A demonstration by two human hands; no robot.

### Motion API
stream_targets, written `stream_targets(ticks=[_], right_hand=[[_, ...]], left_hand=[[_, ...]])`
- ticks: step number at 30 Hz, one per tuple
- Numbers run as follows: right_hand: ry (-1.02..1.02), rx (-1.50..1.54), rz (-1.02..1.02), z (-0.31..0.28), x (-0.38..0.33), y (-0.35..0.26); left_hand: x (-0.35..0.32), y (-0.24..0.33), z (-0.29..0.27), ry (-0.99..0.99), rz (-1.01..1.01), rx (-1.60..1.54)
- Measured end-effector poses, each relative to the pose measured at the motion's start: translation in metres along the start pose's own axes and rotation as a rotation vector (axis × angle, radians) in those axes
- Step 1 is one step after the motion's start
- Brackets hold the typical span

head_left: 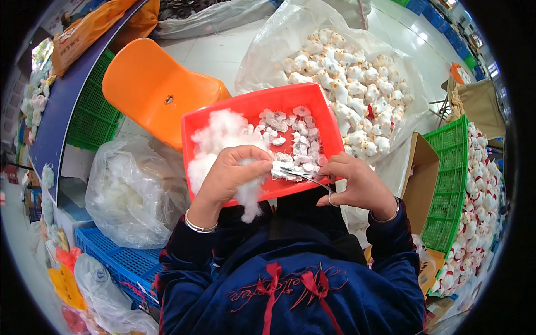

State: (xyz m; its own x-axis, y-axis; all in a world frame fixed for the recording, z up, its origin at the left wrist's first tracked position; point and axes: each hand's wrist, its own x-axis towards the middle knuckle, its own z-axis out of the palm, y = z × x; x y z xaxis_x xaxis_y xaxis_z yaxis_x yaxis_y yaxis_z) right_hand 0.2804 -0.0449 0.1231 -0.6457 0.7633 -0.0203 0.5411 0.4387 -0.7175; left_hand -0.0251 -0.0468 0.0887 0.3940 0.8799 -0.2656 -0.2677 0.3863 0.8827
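Note:
Over the near edge of a red tray (254,101), my left hand (231,170) pinches a small white fabric piece (277,171) between thumb and fingertips. A tuft of white stuffing (249,195) is tucked in the same hand and hangs below its palm. My right hand (357,181) is closed around ring-handled metal forceps (304,175), one ring around a finger. Their slender tips point left and meet the fabric piece; whether they reach inside it cannot be made out. Fluffy stuffing (220,134) fills the tray's left side, and several small whitish fabric pieces (304,137) lie on its right.
Beyond the tray, a clear plastic bag (262,61) holds many small white stuffed toys (357,84). An orange chair (151,84) stands at the far left. A bag of stuffing (134,192) and a blue crate (120,257) are left, a cardboard box (419,181) and green crate (446,184) right.

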Motion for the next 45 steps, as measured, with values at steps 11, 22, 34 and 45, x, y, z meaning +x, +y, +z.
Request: stream_targets(ticks=[11,22,34,45], right_hand=[[-0.100,0.167,-0.042,-0.008,0.006,0.000],[-0.047,-0.040,-0.055,-0.011,0.006,0.000],[-0.083,-0.186,0.015,-0.020,-0.002,-0.013],[-0.046,-0.292,0.043,-0.030,-0.010,-0.011]], left_hand=[[0.001,0.000,-0.007,-0.143,0.061,0.082],[0.000,0.015,0.018,-0.223,0.183,0.308],[-0.012,0.022,0.003,-0.041,0.092,0.515],[0.008,0.011,0.021,-0.083,0.517,0.662]])
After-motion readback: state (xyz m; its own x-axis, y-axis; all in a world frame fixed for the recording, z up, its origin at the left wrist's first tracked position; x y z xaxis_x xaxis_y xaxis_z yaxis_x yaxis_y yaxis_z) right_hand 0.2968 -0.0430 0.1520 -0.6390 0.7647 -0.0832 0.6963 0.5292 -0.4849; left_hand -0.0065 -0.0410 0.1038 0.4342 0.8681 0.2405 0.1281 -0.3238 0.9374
